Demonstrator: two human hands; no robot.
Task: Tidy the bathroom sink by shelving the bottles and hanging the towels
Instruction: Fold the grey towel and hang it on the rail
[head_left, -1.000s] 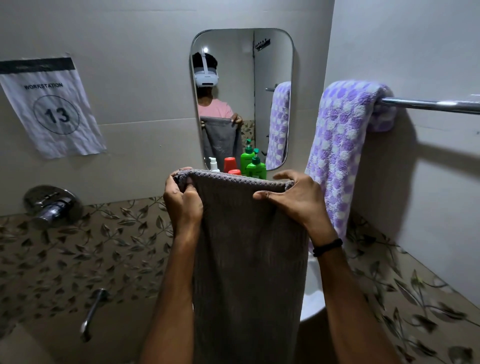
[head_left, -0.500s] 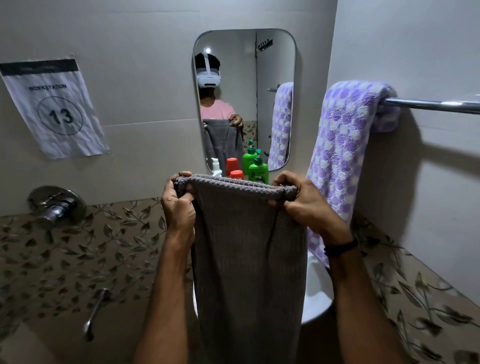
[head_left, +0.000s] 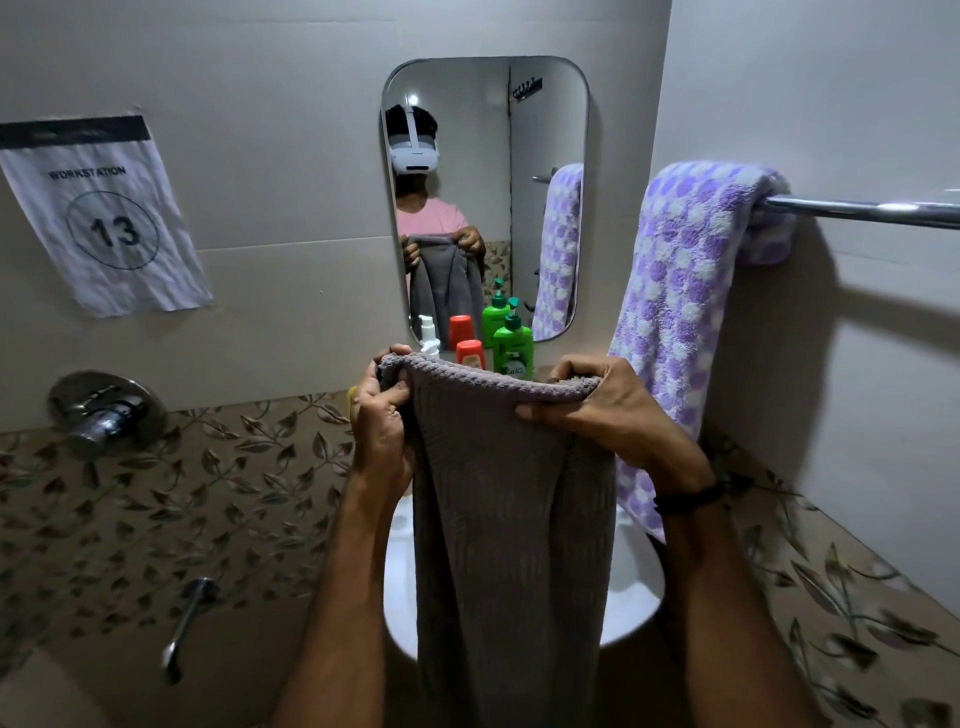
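— Where's the grey towel (head_left: 511, 519)?
— My left hand (head_left: 382, 421) grips one top corner, my right hand (head_left: 618, 415) the other. It hangs over the sink (head_left: 636, 592), near the purple towel (head_left: 680, 312) on the rail (head_left: 857, 210).

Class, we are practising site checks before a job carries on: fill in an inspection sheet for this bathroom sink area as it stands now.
Surface: white sink, mostly hidden behind the grey towel.
Job's things: grey towel held up over the sink; purple checked towel draped over the rail; green pump bottle, orange-capped bottle and white spray bottle upright below the mirror.
Clutter: small yellow thing by the towel's left corner, too hidden to name.
Grippers: left hand and right hand each grip the grey towel's top edge.
Cables: nothing seen.
Surroundings: paper sign numbered 13, wall valve, leaf-patterned tiles.
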